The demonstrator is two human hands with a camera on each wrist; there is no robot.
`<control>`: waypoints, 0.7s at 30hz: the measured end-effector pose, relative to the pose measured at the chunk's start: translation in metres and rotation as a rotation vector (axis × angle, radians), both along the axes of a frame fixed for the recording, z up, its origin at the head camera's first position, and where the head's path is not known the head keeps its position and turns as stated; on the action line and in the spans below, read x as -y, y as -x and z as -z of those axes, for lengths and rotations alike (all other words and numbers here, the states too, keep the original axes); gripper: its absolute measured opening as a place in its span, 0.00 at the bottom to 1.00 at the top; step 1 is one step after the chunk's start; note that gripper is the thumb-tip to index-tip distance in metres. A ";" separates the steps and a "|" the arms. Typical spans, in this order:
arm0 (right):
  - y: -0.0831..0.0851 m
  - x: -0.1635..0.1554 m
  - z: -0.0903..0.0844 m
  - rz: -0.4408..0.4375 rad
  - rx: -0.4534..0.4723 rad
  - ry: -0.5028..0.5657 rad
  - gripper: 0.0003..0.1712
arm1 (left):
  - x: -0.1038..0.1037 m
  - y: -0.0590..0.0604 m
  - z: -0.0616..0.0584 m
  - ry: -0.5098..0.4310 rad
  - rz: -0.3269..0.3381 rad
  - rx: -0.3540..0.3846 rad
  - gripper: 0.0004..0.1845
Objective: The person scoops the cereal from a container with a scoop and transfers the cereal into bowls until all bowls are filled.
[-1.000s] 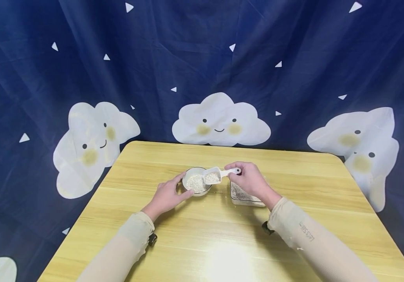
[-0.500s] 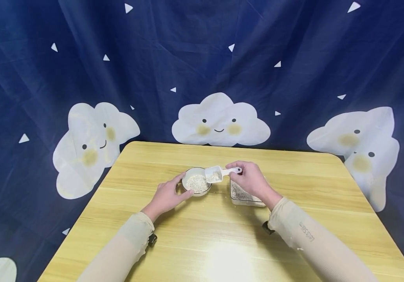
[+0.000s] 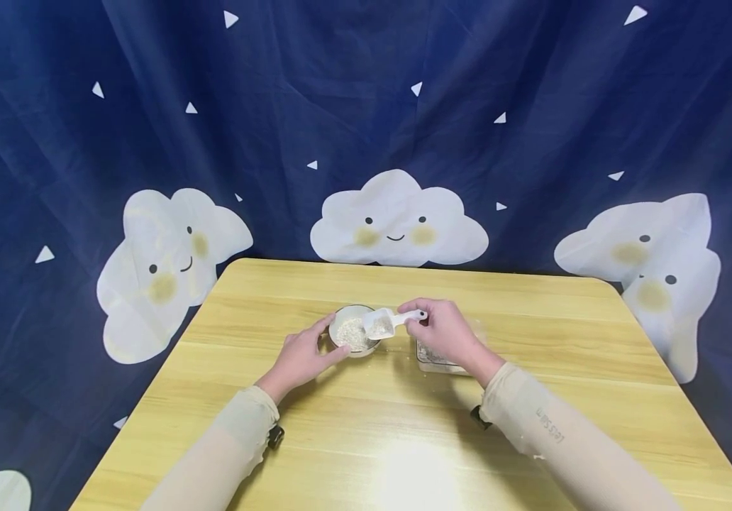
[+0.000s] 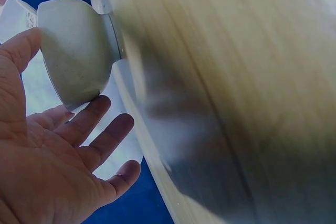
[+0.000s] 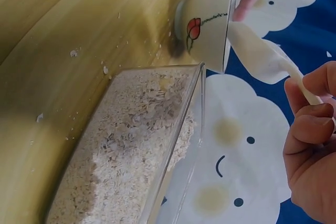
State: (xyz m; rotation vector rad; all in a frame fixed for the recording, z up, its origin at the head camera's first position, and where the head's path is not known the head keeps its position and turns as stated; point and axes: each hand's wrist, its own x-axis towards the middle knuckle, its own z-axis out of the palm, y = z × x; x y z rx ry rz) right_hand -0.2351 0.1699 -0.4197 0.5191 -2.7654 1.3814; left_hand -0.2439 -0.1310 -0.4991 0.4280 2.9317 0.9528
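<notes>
My left hand (image 3: 301, 356) holds a small pale bowl (image 3: 350, 316) from the left, thumb on the near rim and fingers on the far side. Oat flakes (image 3: 350, 336) lie in the bowl, and its outside carries a painted red flower (image 5: 193, 28). Between thumb and fingers, my right hand (image 3: 445, 331) pinches the handle of a white scoop (image 5: 260, 59). The scoop is over the bowl's right rim with some flakes in it. Below my right hand stands a clear rectangular container (image 3: 444, 367), partly hidden by it, with many oat flakes (image 5: 134, 140) inside.
Bowl and container stand close together on a light wooden table (image 3: 372, 419). Loose flakes (image 5: 73, 53) are scattered on the tabletop around them. Behind the table hangs a dark blue curtain (image 3: 366, 85) with white clouds.
My right hand dips away and back with the scoop, now a little further left and nearer me over the bowl. The scoop holds fewer flakes than a second ago. My left hand stays on the bowl.
</notes>
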 end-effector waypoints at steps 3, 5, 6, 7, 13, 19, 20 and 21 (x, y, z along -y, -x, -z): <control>-0.001 0.002 0.000 -0.016 -0.030 -0.016 0.17 | 0.000 -0.001 -0.001 -0.006 0.000 0.000 0.48; -0.001 0.004 -0.001 -0.024 -0.045 -0.028 0.17 | 0.000 -0.001 -0.001 -0.009 0.000 -0.001 0.47; -0.002 0.004 -0.002 -0.027 -0.051 -0.031 0.17 | 0.000 -0.001 -0.001 -0.010 -0.001 -0.001 0.47; -0.002 0.005 -0.002 -0.030 -0.057 -0.034 0.17 | 0.000 -0.001 -0.001 -0.010 -0.002 0.000 0.47; -0.004 0.010 -0.004 -0.051 -0.135 -0.069 0.16 | -0.001 0.000 0.000 -0.011 -0.002 0.007 0.48; -0.007 0.015 -0.004 -0.098 -0.280 -0.137 0.14 | 0.000 0.001 0.001 -0.010 0.000 0.003 0.48; -0.008 0.016 -0.003 -0.110 -0.325 -0.164 0.14 | 0.000 0.001 0.001 -0.011 0.001 0.003 0.48; -0.009 0.017 -0.003 -0.123 -0.384 -0.201 0.14 | 0.000 0.001 0.001 -0.011 0.002 0.004 0.48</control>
